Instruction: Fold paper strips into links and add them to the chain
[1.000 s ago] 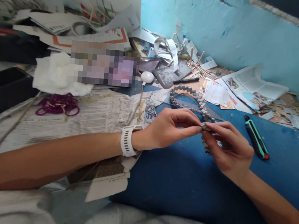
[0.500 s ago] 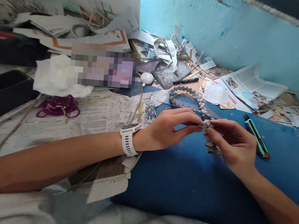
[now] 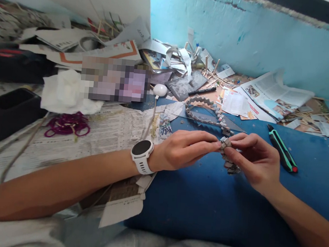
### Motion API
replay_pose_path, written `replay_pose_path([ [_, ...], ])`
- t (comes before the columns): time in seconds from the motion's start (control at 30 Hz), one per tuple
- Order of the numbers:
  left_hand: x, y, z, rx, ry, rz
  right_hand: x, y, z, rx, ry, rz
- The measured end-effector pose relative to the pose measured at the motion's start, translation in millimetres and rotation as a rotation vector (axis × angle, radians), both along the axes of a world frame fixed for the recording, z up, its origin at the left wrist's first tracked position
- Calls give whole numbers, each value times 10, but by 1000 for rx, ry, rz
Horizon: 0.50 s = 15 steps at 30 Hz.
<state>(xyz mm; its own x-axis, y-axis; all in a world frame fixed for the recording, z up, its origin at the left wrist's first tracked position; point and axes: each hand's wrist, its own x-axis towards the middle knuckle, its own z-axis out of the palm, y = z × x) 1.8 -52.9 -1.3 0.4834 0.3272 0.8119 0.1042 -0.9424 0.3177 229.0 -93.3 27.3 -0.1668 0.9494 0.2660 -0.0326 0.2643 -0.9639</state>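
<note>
A grey-and-white chain of folded paper pieces point(image 3: 226, 143) is between my hands, a short way above the blue table surface. My right hand point(image 3: 260, 160) pinches it between thumb and fingers, and part of the chain hangs below the thumb. From the other side, my left hand point(image 3: 184, 148) presses its fingertips together at the edge of the same chain; a white watch point(image 3: 142, 149) is on that wrist. Behind the hands, a curved length of similar chain point(image 3: 201, 100) lies over a clear flat triangular piece. Whether the two lengths join is hidden by my fingers.
A green-and-black box cutter point(image 3: 282, 149) lies right of my right hand. Behind are a black pen point(image 3: 202, 91), paper scraps, thin sticks and a newspaper sheet point(image 3: 276, 95). At left, purple cord point(image 3: 68, 124) and white tissue point(image 3: 66, 92) rest on newspaper, beside a dark case point(image 3: 12, 112).
My left hand has turned, bringing its fingers together and the watch face into view. The held chain has tilted slightly and sits a little lower. The view has shifted slightly.
</note>
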Motion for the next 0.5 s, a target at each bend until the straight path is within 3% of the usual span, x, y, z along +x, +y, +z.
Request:
replay_pose_path([
  [0.3,33,34,144,-290,-100,-171,19,-53,-91,223,-103,19],
  [0.5,8,40,134,-216,-88,-126,49,-32,-104,287,-135,0],
])
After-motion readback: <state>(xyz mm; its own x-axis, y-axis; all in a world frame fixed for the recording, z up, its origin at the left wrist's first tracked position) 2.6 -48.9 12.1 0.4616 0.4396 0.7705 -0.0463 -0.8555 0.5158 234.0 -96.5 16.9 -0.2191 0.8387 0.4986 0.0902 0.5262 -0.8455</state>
